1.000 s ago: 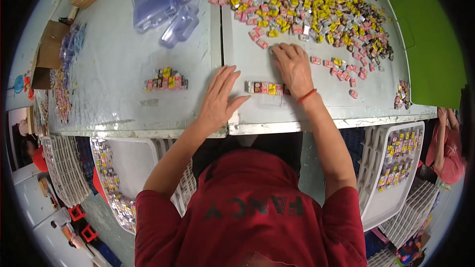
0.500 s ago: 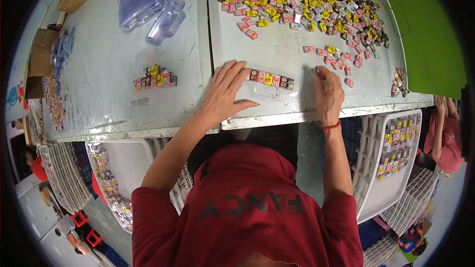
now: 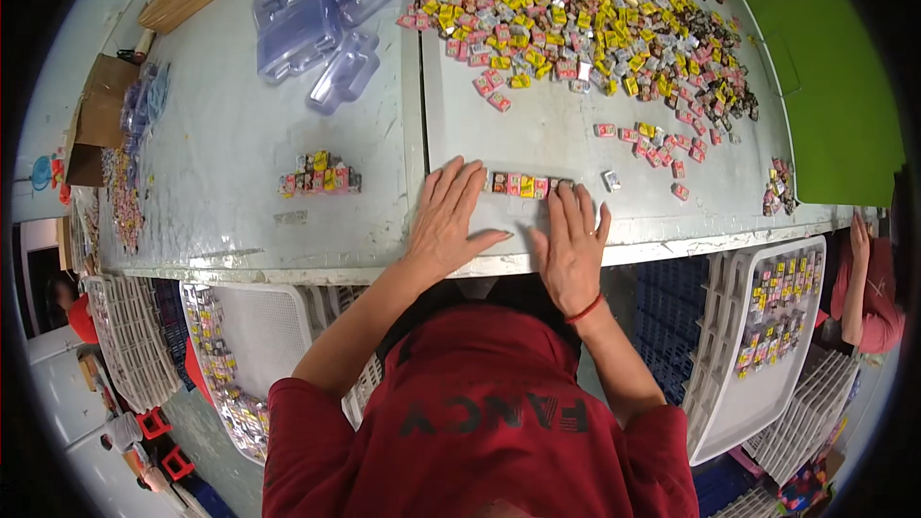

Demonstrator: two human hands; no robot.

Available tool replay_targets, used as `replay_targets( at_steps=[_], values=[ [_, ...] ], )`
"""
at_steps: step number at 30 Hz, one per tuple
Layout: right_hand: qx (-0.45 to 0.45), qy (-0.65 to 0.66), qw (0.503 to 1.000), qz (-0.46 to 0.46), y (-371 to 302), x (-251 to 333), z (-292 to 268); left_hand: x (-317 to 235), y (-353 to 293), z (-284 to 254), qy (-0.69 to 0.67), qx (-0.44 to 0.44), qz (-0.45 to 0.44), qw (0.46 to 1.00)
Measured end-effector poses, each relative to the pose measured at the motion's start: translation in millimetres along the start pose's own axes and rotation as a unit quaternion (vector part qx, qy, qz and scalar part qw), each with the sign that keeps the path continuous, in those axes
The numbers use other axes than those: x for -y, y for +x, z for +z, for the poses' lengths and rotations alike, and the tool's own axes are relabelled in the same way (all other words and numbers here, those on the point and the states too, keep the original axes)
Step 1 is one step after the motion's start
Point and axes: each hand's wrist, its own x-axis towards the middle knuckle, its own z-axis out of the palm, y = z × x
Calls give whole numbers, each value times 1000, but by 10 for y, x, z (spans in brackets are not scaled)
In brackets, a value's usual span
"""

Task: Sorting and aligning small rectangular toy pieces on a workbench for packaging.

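A straight row of small pink, yellow and dark boxes [image 3: 521, 185] lies on the white table in front of me. My left hand [image 3: 443, 221] rests flat at its left end, fingers stretched out and thumb apart. At the right end, my right hand [image 3: 574, 247] has its fingers extended, fingertips touching the last boxes and partly covering them. Both hands are open, pressing against the row from either side without grasping it. Just right of my right fingertips sits a single silvery box [image 3: 611, 180]. A small stacked cluster of similar boxes [image 3: 321, 176] stands to the left.
A large heap of small boxes [image 3: 576, 19] covers the far table, with strays nearer. Clear plastic trays [image 3: 302, 24] lie far left. White crates [image 3: 758, 345] holding grouped boxes stand below the table edge. At the right, another person's arm [image 3: 857, 278] reaches to the table.
My right hand has moved left to the row's right end, and its fingers have straightened. A silvery box now lies loose near where that hand was. My left hand stays by the row.
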Motion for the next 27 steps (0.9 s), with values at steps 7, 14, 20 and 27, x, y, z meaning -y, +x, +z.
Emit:
replay_targets(
  at_steps=[7, 14, 20, 27],
  values=[
    [6, 11, 1000, 14, 12, 26, -55, -17, -25, -24, 17, 10, 25, 999],
    [-19, -9, 1000, 1, -15, 22, -2, -55, -39, -33, 45, 51, 30, 997],
    [-11, -6, 1000, -1, 81, 14, -74, 72, 21, 14, -2, -37, 28, 999],
    [-17, -9, 1000, 5, 42, -14, 22, 175, 132, 45, -72, -119, 3, 990]
  ],
)
